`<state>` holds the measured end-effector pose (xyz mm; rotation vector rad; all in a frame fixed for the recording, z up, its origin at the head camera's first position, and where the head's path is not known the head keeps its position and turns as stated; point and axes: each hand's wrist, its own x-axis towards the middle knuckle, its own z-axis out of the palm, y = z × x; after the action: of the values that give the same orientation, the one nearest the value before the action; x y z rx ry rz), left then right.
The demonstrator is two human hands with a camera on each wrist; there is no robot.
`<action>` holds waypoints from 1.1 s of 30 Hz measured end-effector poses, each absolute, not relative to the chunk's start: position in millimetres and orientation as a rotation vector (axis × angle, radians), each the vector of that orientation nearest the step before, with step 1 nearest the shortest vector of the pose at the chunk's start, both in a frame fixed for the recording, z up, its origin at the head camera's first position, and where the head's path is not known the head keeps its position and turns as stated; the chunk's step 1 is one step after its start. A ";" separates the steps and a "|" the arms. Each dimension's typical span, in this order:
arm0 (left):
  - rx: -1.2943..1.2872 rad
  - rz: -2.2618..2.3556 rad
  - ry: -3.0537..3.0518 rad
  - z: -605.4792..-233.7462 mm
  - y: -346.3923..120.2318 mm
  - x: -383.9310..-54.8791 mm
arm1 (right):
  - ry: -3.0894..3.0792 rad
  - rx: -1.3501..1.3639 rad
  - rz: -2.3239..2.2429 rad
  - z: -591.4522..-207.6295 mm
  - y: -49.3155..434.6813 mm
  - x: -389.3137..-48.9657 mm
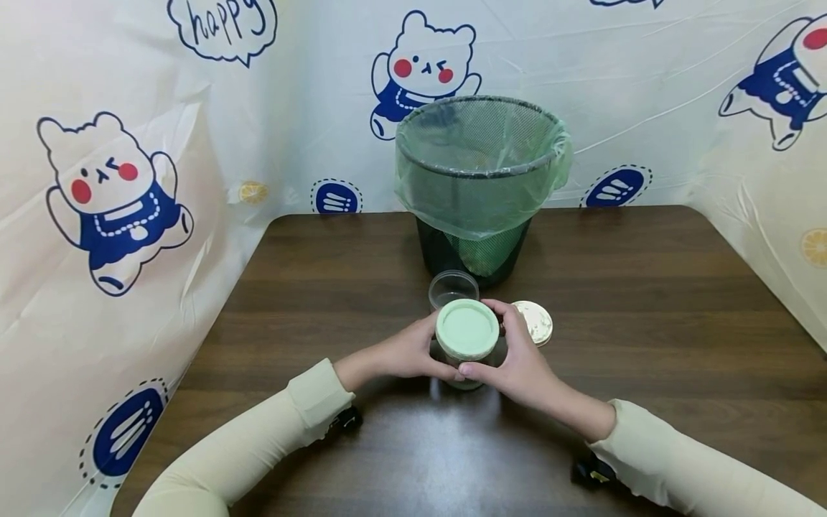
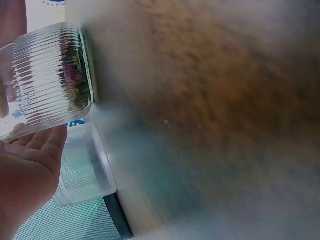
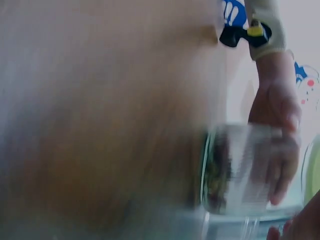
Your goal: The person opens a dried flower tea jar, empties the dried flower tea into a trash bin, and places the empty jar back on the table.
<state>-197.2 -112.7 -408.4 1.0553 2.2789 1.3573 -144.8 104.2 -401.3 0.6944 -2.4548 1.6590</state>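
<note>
A ribbed glass jar [image 2: 47,80] with a pale green lid [image 1: 467,329] is held between both hands, near the middle of the table. Dried plant bits [image 2: 74,75], brownish with a touch of purple, lie in its bottom. The left hand [image 1: 413,352] grips the jar's left side, and the right hand [image 1: 525,362] grips its right. Their thumbs come together at the front, below the lid. Just behind the jar stands a clear plastic tub [image 1: 454,287], partly hidden. A round whitish disc [image 1: 536,323] lies beyond the right hand's fingers.
A black mesh bin [image 1: 474,251] lined with a green plastic bag [image 1: 481,205] stands at the back of the dark wooden table [image 1: 310,280]. A printed cloth [image 1: 323,108] hangs behind the table and along its left and right sides.
</note>
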 end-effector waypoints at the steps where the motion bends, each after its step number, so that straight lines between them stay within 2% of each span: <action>1: 1.062 1.354 2.281 -408.6 -113.3 -197.5 | -2.461 0.660 1.656 -401.0 102.1 -142.9; 7: 1.085 1.338 2.293 -409.6 -114.8 -197.9 | -2.467 0.520 1.640 -399.8 92.1 -136.6; 17: 1.067 1.324 2.304 -405.7 -113.8 -196.3 | -2.440 0.474 1.590 -400.6 84.3 -139.5; 25: 1.054 1.327 2.303 -404.9 -113.6 -195.7 | -2.436 0.596 1.596 -401.2 91.3 -148.3; 33: 1.048 1.317 2.318 -405.0 -113.2 -195.2 | -2.480 0.890 1.676 -399.9 109.5 -167.4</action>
<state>-195.2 -113.2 -405.0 1.0485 2.3176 1.3169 -167.4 109.5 -399.9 0.8900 -2.4798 1.6756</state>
